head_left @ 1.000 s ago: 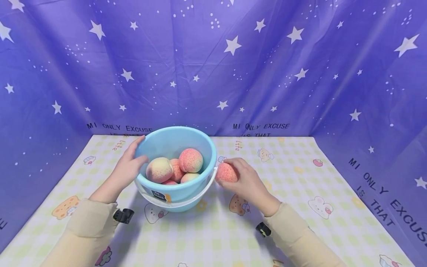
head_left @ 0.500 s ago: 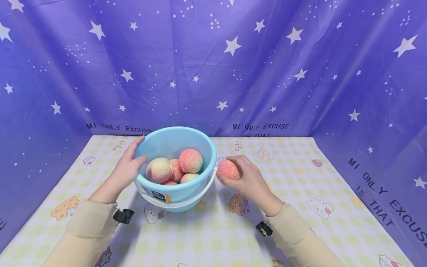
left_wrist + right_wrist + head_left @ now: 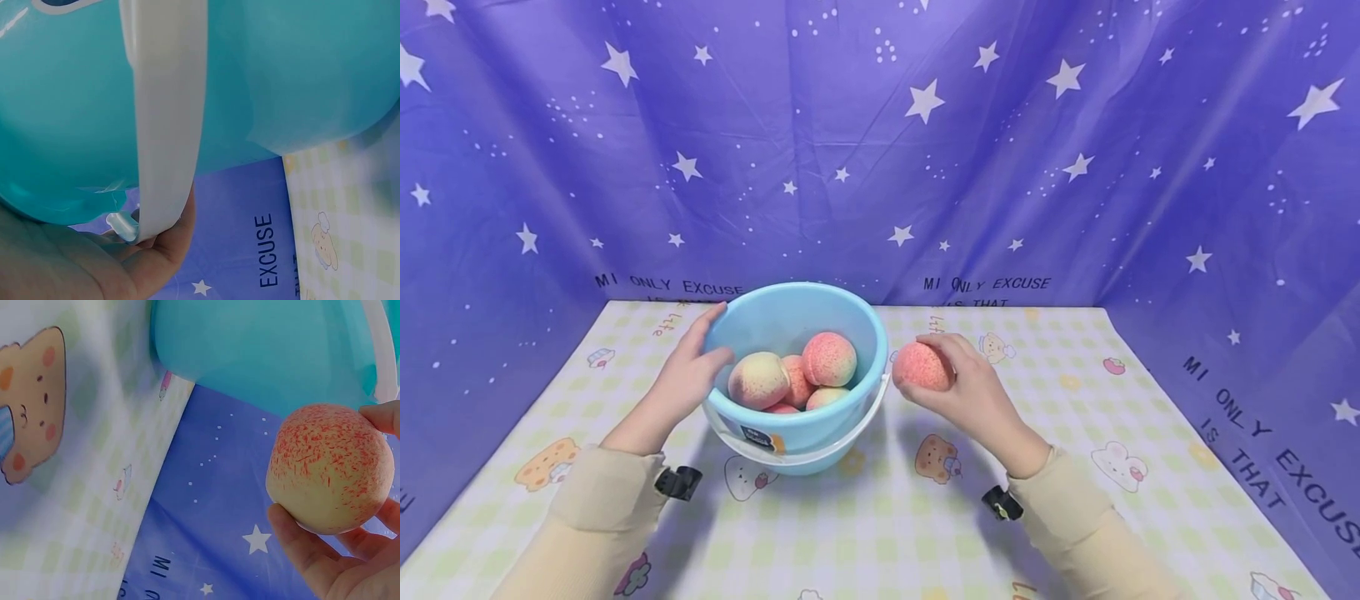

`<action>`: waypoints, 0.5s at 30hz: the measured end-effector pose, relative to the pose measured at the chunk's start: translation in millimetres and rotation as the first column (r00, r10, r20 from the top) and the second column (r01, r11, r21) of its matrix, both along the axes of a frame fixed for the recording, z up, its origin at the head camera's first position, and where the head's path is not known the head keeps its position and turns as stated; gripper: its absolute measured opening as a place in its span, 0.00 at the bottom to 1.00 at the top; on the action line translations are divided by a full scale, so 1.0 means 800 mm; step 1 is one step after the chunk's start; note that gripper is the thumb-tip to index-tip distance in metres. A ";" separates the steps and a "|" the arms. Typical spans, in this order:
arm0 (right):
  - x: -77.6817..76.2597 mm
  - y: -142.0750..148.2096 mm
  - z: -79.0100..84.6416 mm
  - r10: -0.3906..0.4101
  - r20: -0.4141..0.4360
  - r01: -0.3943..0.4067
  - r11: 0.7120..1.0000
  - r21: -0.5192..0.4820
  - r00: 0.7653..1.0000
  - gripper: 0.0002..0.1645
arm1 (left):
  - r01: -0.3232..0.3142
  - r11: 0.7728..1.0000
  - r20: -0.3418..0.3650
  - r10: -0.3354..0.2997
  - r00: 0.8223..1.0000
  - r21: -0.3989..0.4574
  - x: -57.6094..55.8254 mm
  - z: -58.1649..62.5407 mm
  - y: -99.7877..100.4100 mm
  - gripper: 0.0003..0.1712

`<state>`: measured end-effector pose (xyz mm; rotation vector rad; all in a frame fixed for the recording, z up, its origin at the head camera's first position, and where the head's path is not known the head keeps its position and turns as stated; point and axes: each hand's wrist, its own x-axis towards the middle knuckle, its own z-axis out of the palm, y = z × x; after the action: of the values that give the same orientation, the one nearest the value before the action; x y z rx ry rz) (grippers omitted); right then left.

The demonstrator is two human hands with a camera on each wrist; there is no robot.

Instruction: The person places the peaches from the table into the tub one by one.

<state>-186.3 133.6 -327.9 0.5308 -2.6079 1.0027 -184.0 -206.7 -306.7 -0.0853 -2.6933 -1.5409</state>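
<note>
A light blue bucket [image 3: 842, 423] with a white handle [image 3: 169, 119] stands left of centre on the table. Several pink and cream peaches [image 3: 830, 358] lie inside it; some are partly hidden beneath others. My left hand [image 3: 679, 382] grips the bucket's left rim, thumb over the inner side and fingers along the outside. To the right of the bucket, my right hand [image 3: 981, 398] holds another peach [image 3: 922, 367] in the air between thumb and fingers. Seen from the right wrist, that peach [image 3: 331, 472] is red-speckled above and creamy below, apart from the bucket wall.
A checked tablecloth [image 3: 880, 533] with cartoon prints covers the table. Purple star-printed curtains [image 3: 880, 150] hang behind it and at both sides. Black straps with small devices [image 3: 1002, 503] sit at the cuffs.
My right hand has moved a little up and to the right with the peach, away from the bucket's rim. The left hand and the bucket stay put.
</note>
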 end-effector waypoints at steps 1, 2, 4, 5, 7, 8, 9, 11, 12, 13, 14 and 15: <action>-0.001 0.000 0.002 0.002 -0.006 -0.002 1.000 0.007 1.000 0.37 | 0.000 1.000 0.001 0.000 1.000 -0.002 0.000 0.000 0.000 0.45; -0.002 0.001 0.004 0.005 -0.010 -0.005 1.000 0.014 1.000 0.37 | 0.000 1.000 0.000 0.000 1.000 -0.003 0.000 0.001 0.000 0.46; -0.003 0.001 0.008 0.010 -0.016 -0.009 1.000 0.025 1.000 0.37 | 0.001 1.000 0.001 -0.001 1.000 -0.001 0.000 0.002 0.001 0.45; -0.004 0.001 0.010 0.008 -0.018 -0.008 0.999 0.031 1.000 0.37 | 0.001 1.000 0.000 -0.001 1.000 -0.001 0.000 0.002 0.001 0.45; -0.005 0.002 0.014 0.007 -0.024 -0.006 0.999 0.039 1.000 0.37 | 0.001 1.000 -0.001 -0.001 1.000 0.002 0.000 0.003 0.001 0.45; -0.006 0.002 0.016 0.007 -0.025 -0.006 0.999 0.041 1.000 0.37 | 0.002 1.000 -0.002 -0.002 1.000 0.003 0.000 0.003 0.001 0.46; -0.007 0.002 0.019 0.004 -0.028 -0.003 0.999 0.044 1.000 0.37 | 0.002 1.000 -0.002 -0.002 1.000 0.003 0.000 0.003 0.001 0.46; -0.008 0.003 0.022 0.002 -0.037 0.000 0.999 0.050 0.999 0.36 | 0.001 1.000 -0.003 -0.001 1.000 0.003 0.000 0.003 0.001 0.46; -0.009 0.003 0.023 0.002 -0.042 0.000 0.999 0.053 0.999 0.36 | 0.002 1.000 -0.003 -0.002 1.000 0.003 0.000 0.003 0.001 0.46; -0.010 0.003 0.025 0.002 -0.045 0.000 0.999 0.054 0.999 0.36 | 0.001 1.000 -0.002 -0.001 1.000 0.002 0.000 0.003 0.001 0.46; -0.010 0.003 0.026 0.002 -0.051 0.001 0.998 0.056 0.999 0.36 | 0.002 1.000 -0.003 -0.002 1.000 0.002 0.000 0.003 0.001 0.45; -0.011 0.003 0.028 0.003 -0.057 0.000 0.998 0.056 0.998 0.36 | 0.002 1.000 -0.004 -0.002 1.000 0.002 0.000 0.003 0.001 0.45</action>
<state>-195.0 136.2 -305.4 0.5664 -2.5917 0.9042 -183.8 -206.0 -304.3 -0.0903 -2.6899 -1.5419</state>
